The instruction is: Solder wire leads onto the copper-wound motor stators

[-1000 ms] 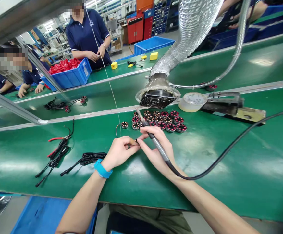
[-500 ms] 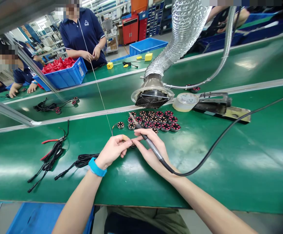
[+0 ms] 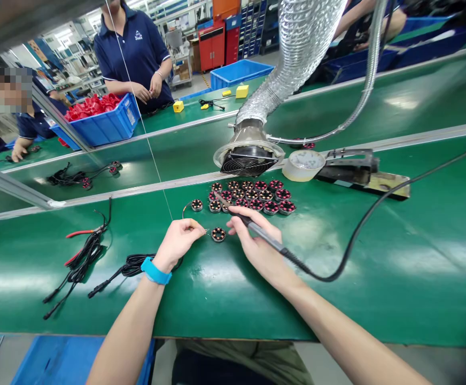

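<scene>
My left hand [image 3: 180,240], with a blue band at the wrist, is closed in a pinch. Thin bare wire ends [image 3: 207,231] stick out of its fingertips, and a coiled black cable [image 3: 134,264] runs under that hand. Just right of the wire ends a small round motor stator [image 3: 218,235] with copper windings lies flat on the green bench, touched by neither hand. My right hand [image 3: 257,240] is wrapped round a soldering iron [image 3: 263,233], its tip pointing up and left over a group of stators [image 3: 253,195]. Another stator [image 3: 196,205] with a short lead lies behind my left hand.
A fume duct [image 3: 249,152] hangs over the stators. Behind them are a round tub [image 3: 303,164] and an iron stand [image 3: 353,171]. Left lie more black cables [image 3: 83,262] and red-handled pliers [image 3: 81,233]. A thin strand [image 3: 148,141] hangs down. Co-workers sit or stand across the bench.
My hands have moved apart, uncovering the stator between them. The left went left with the wire ends; the right moved slightly right, the soldering iron now tilted flatter.
</scene>
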`<state>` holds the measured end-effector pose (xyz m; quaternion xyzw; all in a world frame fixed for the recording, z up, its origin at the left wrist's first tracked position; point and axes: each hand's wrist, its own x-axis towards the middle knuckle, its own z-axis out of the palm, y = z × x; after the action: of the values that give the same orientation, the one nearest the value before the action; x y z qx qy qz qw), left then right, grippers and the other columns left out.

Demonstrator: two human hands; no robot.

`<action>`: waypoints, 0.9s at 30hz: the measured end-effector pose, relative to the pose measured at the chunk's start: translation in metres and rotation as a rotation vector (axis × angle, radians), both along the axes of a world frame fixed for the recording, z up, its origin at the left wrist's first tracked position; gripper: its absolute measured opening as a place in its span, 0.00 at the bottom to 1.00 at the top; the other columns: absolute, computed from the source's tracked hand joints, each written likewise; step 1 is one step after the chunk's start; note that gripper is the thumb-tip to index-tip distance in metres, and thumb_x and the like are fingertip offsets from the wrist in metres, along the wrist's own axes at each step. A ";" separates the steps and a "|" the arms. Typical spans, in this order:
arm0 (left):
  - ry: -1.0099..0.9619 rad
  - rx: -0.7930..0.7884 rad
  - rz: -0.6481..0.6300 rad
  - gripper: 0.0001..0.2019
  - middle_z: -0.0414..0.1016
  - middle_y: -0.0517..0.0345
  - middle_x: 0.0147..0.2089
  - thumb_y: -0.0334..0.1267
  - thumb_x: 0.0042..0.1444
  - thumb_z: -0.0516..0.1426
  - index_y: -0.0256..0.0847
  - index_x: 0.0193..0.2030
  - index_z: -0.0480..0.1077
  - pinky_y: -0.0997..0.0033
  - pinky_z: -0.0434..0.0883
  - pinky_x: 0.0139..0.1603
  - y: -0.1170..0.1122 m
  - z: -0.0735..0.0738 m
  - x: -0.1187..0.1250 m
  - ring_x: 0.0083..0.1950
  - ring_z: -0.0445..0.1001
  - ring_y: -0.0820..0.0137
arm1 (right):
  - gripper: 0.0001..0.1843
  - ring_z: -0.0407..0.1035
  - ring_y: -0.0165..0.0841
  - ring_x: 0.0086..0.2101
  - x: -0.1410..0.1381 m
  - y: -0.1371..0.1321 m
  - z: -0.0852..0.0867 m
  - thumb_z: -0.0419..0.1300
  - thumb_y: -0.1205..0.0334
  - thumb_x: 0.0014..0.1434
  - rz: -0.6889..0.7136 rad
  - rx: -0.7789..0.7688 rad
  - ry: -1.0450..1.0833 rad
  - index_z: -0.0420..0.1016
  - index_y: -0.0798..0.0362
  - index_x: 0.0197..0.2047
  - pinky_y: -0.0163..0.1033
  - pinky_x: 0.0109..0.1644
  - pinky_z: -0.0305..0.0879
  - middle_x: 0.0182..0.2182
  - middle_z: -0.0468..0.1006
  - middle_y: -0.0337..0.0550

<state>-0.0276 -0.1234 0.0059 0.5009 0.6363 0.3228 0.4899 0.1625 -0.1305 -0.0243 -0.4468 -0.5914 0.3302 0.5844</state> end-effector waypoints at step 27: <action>0.051 -0.003 -0.037 0.09 0.70 0.60 0.23 0.41 0.48 0.63 0.37 0.26 0.76 0.74 0.59 0.29 0.002 -0.012 0.000 0.25 0.61 0.75 | 0.16 0.67 0.30 0.18 0.003 -0.005 -0.012 0.56 0.51 0.69 0.101 -0.047 0.010 0.77 0.51 0.35 0.35 0.22 0.62 0.17 0.72 0.35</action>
<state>-0.0275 -0.1210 -0.0059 0.5201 0.6397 0.2997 0.4800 0.1656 -0.1356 -0.0358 -0.4283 -0.6026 0.3750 0.5593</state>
